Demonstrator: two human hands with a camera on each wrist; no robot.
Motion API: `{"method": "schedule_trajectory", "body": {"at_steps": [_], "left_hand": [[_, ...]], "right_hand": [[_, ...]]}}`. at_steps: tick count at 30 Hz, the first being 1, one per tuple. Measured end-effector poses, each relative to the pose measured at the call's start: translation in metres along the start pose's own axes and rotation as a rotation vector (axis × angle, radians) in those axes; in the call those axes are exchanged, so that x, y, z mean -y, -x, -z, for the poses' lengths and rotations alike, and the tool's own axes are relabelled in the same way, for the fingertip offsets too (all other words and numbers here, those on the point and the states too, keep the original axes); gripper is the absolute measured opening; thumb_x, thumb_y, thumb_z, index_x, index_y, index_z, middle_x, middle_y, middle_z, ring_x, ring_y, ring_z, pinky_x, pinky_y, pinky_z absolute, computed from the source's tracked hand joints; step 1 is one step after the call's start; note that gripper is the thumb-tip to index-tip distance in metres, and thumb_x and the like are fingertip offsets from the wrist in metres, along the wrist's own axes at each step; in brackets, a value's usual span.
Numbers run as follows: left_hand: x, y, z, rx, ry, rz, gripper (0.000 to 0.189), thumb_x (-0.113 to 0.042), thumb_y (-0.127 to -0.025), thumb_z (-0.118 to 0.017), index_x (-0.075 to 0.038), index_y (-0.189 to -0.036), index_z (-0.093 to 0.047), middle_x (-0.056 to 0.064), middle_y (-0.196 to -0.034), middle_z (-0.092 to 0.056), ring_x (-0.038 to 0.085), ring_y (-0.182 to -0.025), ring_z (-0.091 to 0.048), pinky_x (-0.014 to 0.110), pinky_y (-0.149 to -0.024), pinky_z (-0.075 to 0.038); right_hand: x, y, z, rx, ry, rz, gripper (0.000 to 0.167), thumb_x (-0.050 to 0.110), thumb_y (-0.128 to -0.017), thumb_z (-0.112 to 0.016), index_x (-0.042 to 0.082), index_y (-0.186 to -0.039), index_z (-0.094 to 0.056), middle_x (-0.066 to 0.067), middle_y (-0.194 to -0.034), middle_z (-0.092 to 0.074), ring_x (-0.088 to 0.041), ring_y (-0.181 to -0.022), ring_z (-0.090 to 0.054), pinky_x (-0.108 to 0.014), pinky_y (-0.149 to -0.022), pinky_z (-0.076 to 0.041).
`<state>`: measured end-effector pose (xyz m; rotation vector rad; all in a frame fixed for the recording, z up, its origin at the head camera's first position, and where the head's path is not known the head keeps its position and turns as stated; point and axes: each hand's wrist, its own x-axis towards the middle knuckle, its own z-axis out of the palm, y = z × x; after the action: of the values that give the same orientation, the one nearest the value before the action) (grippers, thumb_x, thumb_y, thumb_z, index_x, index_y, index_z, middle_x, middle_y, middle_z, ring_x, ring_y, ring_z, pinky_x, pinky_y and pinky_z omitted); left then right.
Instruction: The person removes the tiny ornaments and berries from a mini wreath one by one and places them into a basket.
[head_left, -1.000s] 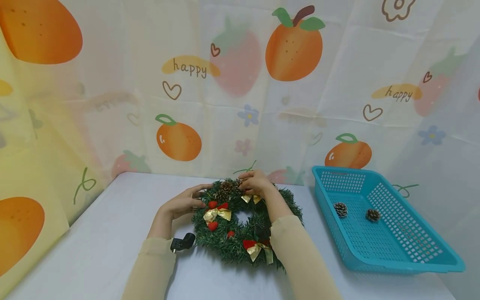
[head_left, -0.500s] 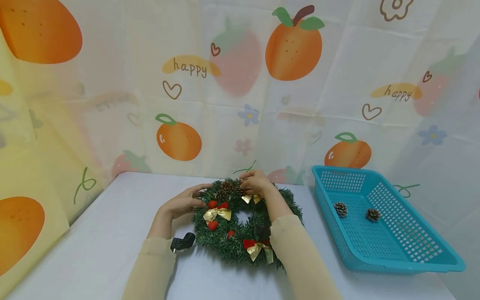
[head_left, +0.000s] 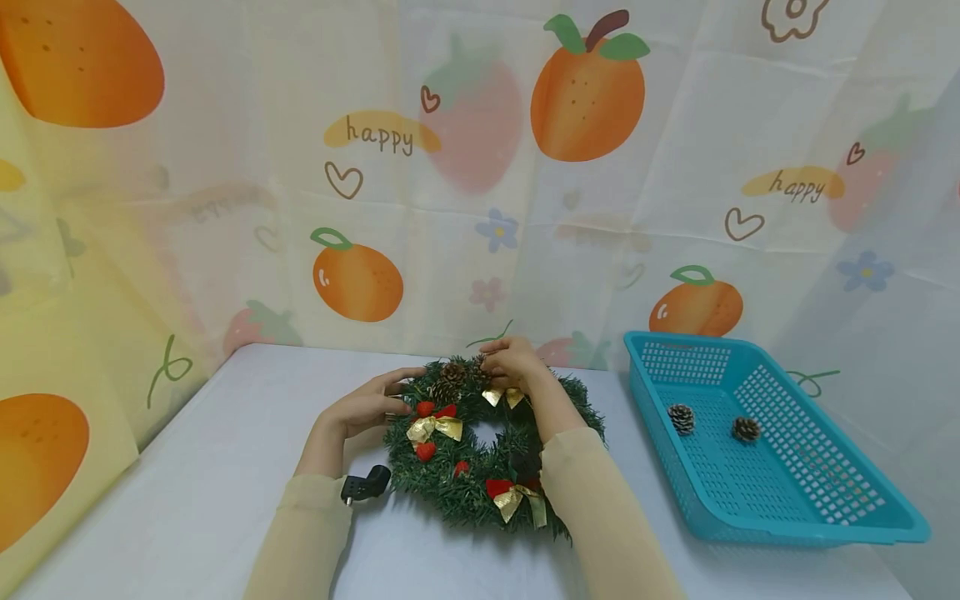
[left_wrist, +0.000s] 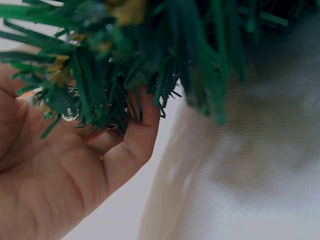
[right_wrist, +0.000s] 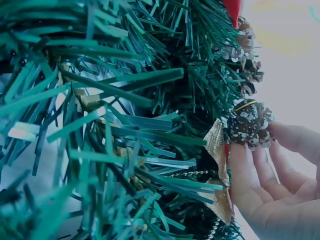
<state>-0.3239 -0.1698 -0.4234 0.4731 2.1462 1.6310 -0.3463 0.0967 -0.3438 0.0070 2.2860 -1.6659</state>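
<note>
A green artificial wreath (head_left: 450,500) lies on the white table, trimmed with red berries, pine cones and gold bows. At its left edge my left hand (head_left: 365,408) grips the branches; the left wrist view has the fingers curled in among the green needles (left_wrist: 100,90). My right hand (head_left: 516,367) is at the wreath's far side. In the right wrist view its thumb and fingers pinch a pine cone (right_wrist: 250,124) with pale-tipped scales, against the greenery beside a gold bow (right_wrist: 217,155). More pine cones (head_left: 450,379) sit just left of that hand.
To the right stands a blue perforated plastic basket (head_left: 810,533) with two pine cones inside, one (head_left: 681,419) near its left wall and another (head_left: 746,430) further right. A fruit-patterned curtain (head_left: 480,250) hangs behind the table. A black device (head_left: 366,484) is on my left wrist.
My right hand has shifted very slightly at the far side of the wreath. The left hand, the wreath and the basket look unmoved.
</note>
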Motion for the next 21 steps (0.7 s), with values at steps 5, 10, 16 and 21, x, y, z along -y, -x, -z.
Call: {"method": "schedule_trajectory", "body": {"at_steps": [5,10,16,21], "left_hand": [[0.001,-0.001,0.0,-0.006,-0.003,0.014,0.074,-0.004,-0.09,-0.058,-0.022,-0.156,-0.03,0.019,-0.166,-0.011,0.04,-0.143,-0.032,0.034,-0.083,-0.045],[0.0,-0.002,-0.001,-0.01,-0.002,0.022,0.073,-0.005,-0.09,-0.058,-0.023,-0.156,-0.031,0.018,-0.167,-0.011,0.043,-0.145,-0.03,0.035,-0.088,-0.045],[0.0,-0.002,-0.001,-0.004,-0.006,0.017,0.073,-0.005,-0.091,-0.058,-0.023,-0.156,-0.03,0.018,-0.167,-0.01,0.045,-0.145,-0.029,0.036,-0.089,-0.046],[-0.001,0.0,-0.001,-0.006,-0.009,0.021,0.073,-0.005,-0.091,-0.058,-0.024,-0.156,-0.03,0.017,-0.167,-0.011,0.043,-0.142,-0.034,0.037,-0.091,-0.045]], "right_hand": [[0.003,0.001,0.001,-0.008,-0.012,0.007,0.046,-0.001,-0.093,-0.059,0.001,-0.139,-0.054,-0.021,-0.142,-0.053,-0.036,-0.123,-0.057,-0.045,-0.102,-0.05],[0.005,0.0,0.003,-0.015,-0.031,0.02,0.043,-0.001,-0.094,-0.059,-0.001,-0.137,-0.056,-0.021,-0.142,-0.053,-0.036,-0.125,-0.056,-0.045,-0.104,-0.049],[0.007,0.001,0.011,-0.008,-0.058,0.033,0.044,0.001,-0.095,-0.058,-0.001,-0.139,-0.053,-0.02,-0.149,-0.047,-0.038,-0.133,-0.049,-0.046,-0.106,-0.047],[0.012,0.002,0.019,-0.016,-0.076,0.038,0.045,0.001,-0.095,-0.058,-0.001,-0.14,-0.052,-0.019,-0.15,-0.046,-0.038,-0.135,-0.047,-0.045,-0.108,-0.047]]}}
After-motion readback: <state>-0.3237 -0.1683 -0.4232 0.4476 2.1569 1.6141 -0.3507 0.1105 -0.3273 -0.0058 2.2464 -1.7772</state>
